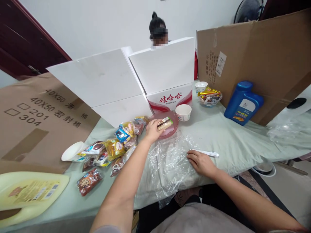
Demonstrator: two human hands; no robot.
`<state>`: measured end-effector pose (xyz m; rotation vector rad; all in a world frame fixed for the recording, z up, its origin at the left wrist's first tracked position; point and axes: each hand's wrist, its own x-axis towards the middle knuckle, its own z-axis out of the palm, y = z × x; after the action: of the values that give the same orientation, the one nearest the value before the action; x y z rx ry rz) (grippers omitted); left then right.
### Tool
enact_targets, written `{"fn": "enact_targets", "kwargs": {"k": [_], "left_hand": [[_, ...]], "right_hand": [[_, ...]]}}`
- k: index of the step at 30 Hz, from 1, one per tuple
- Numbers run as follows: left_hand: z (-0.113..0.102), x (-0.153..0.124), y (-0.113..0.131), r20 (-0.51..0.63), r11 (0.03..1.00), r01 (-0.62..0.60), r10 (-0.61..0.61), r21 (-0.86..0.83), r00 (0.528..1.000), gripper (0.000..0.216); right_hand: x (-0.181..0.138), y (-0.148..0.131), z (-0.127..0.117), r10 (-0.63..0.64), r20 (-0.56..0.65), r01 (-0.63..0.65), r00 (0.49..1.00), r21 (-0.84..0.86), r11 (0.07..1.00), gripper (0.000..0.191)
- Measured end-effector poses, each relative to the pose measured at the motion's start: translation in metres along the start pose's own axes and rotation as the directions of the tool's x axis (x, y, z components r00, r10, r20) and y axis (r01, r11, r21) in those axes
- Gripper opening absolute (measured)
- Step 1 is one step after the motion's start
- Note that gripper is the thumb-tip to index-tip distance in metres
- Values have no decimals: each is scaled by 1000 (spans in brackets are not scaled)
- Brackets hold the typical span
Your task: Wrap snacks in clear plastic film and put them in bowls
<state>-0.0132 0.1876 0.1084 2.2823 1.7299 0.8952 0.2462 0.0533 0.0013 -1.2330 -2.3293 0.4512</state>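
Note:
My left hand [153, 131] is closed around a small wrapped snack [165, 123] with a green end and a dark stripe. It holds the snack over a pink translucent bowl [173, 131]. Crumpled clear plastic film [167, 161] lies in front of the bowl, its near end drooping over the table edge. My right hand [201, 163] rests at the film's right side, fingers laid flat and slightly bent. Just beyond those fingers is a white plastic utensil [210, 153], its left end hard to make out. To the left of the bowl, several wrapped snacks [114, 149] form a loose pile.
Behind the bowl stand a paper cup [183, 112] and white box panels [167, 68]. A snack-filled clear bowl [210, 98] and a blue jug [243, 103] stand right, before a brown carton [255, 61]. A tipped paper cup [73, 151] and yellow jug [31, 194] are left. A person sits behind.

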Motion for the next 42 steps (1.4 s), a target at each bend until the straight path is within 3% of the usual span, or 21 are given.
{"fn": "enact_targets", "kwargs": {"k": [3,5,7,9,10,13,15,17,19,21,23,25,29,31,33,36,39,42], "left_hand": [[2,-13,20,-97,996,-53,59,66,993,56],[-2,-41,38,-79,988,-151,149,-31,986,31],[-8,-80,54,158,959,-206,237,-193,958,15],[-12,-122,62,450,954,-169,267,-246,852,25],[-13,-143,62,541,963,-156,253,-219,802,37],[-14,-196,48,672,978,-170,205,-118,712,71],[-14,-222,32,703,970,-229,222,-86,676,72],[-17,-240,16,679,962,-265,239,-68,694,48],[-22,-250,5,614,966,-238,247,-99,749,20],[-27,-251,-2,543,975,-104,197,-196,816,18],[-30,-245,-8,489,938,123,54,-323,870,17],[-28,-233,-14,429,854,335,-149,-398,891,17],[-10,-210,-24,248,748,553,-494,-366,833,22],[-1,-206,-26,151,761,585,-567,-281,810,29],[4,-207,-25,60,807,571,-569,-153,820,33],[4,-216,-24,6,831,556,-556,16,831,32],[-4,-222,-24,5,819,553,-560,153,828,33],[-16,-222,-16,-170,828,482,-451,285,876,36]], "right_hand": [[1,-1,-1,6,17,-6,1000,17,1000,31],[1,0,-2,11,26,-12,1000,39,999,32],[0,1,-6,16,41,-18,999,61,998,33],[-2,2,-12,-10,83,4,996,78,997,36],[-4,2,-15,-37,116,27,993,86,996,40],[-14,1,-26,-118,236,97,965,96,991,64],[-22,-1,-33,-136,287,117,948,83,990,68],[-28,-6,-39,-143,291,126,946,74,989,42],[-33,-11,-47,-160,269,135,950,108,985,15],[-35,-14,-55,-185,249,133,951,211,968,13],[-33,-13,-59,-179,249,79,952,365,928,11],[-27,-9,-56,-108,253,-39,961,515,856,7],[-9,-2,-31,233,190,-301,954,637,710,12],[-1,-3,-17,369,160,-392,915,562,728,21],[4,-7,-8,412,125,-424,903,416,804,31],[5,-13,-2,387,75,-394,919,214,894,41],[5,-15,-1,375,70,-380,924,95,920,43],[4,-19,-4,335,13,-335,942,-20,942,39]]}}
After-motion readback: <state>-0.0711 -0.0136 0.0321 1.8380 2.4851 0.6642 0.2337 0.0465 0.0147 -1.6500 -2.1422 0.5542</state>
